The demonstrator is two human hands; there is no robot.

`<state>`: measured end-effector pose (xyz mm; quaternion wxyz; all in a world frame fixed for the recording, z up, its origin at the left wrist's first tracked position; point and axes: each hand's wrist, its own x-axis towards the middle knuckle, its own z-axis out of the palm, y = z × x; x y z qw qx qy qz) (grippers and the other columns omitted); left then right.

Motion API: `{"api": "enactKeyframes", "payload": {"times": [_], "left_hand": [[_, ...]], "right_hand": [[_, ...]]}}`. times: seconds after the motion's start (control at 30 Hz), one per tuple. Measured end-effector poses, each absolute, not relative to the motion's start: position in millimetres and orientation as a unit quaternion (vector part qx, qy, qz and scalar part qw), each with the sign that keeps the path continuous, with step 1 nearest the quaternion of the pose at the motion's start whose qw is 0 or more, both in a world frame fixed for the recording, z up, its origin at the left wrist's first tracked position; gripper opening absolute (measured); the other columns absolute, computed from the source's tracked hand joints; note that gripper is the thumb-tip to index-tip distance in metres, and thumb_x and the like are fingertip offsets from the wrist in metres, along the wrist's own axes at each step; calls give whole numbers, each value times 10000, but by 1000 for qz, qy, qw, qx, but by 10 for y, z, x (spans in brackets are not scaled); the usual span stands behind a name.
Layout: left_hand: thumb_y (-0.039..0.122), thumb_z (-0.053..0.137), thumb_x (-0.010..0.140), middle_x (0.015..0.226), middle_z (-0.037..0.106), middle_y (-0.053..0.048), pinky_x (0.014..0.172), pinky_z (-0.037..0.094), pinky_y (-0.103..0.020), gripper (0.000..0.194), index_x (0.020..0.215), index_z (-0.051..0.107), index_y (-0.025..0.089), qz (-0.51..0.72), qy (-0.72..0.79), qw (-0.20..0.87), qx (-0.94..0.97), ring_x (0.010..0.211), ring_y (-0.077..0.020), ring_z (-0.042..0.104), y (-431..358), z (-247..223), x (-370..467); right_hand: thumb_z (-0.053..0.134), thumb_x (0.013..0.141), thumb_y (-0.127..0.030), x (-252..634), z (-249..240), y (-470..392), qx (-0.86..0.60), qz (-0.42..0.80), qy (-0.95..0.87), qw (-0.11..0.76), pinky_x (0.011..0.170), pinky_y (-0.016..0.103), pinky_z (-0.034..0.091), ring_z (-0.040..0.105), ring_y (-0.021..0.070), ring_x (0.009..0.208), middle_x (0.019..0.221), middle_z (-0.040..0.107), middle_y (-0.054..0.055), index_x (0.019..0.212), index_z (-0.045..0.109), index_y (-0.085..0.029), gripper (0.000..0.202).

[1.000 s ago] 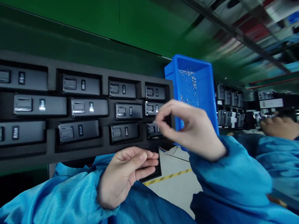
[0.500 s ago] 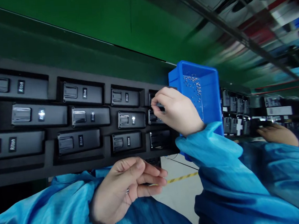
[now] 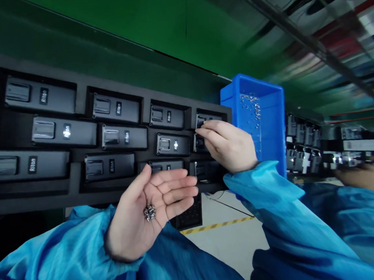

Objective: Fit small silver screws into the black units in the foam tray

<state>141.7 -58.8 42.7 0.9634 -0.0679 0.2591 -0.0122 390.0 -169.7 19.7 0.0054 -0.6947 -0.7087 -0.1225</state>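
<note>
A black foam tray holds several black plastic parts marked with a white label, each in its own recess. My left hand lies palm up below the tray, fingers apart, with a small heap of shiny metal pieces resting in the palm. My right hand reaches to the tray's right end, its fingertips pinched at a part in the top right recesses. What the fingertips pinch is too small to see.
A blue plastic bin with small metal pieces inside stands right of the tray. Beyond it are more black parts and another person's hand in a blue sleeve. Below shows grey floor with a yellow stripe.
My left hand has turned palm up and spread, showing the metal pieces. My right hand went from mid-air up to the tray's right end and stays there.
</note>
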Motion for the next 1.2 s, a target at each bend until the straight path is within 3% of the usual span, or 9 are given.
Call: {"api": "enactKeyframes", "payload": {"times": [0.2,0.3,0.37,0.5,0.63,1.2], "left_hand": [[556,214,1016,1381,610,-137,1078,462,-336,696,1282,634,69,26,193,975,-103,1293,-239,574,-563,386,1420],[605,221,998,1454,547,-136,1139,387,-366,731,1376,552,73,34,159,981,-106,1363,-251,504,-571,355,1418],[628,216,989,1470,532,-133,1153,360,-375,754,1405,521,79,39,147,983,-105,1387,-253,476,-579,349,1420],[640,191,983,1407,591,-126,1161,336,-383,767,1414,519,97,42,157,983,-90,1384,-262,475,-591,370,1422],[610,144,996,1316,643,-123,1190,289,-440,749,1420,518,120,31,163,983,-74,1359,-280,498,-601,387,1407],[464,123,1042,1232,689,-92,987,518,-355,616,1477,456,182,25,218,973,-69,1172,-216,646,-604,440,1463]], "right_hand": [[470,922,-102,3871,196,-1805,-727,-82,-680,41,867,392,554,644,255,1075,1183,666,110,1245,619,-212,372],[519,910,-96,3610,419,-1748,-751,-104,-641,122,836,399,554,645,245,1028,1118,658,87,1184,629,-247,331],[593,877,-87,3343,637,-1689,-748,-97,-629,186,797,391,546,643,231,944,1013,647,83,1088,644,-234,262],[667,856,-136,2847,933,-1561,-715,26,-670,198,784,394,501,603,216,911,944,632,56,942,634,-230,132],[641,887,-140,2629,908,-1469,-701,117,-671,211,798,363,458,563,195,916,920,643,49,855,662,-205,75],[580,895,-156,2591,830,-1412,-690,185,-684,148,836,384,366,525,220,975,922,620,39,812,658,-215,129]]}}
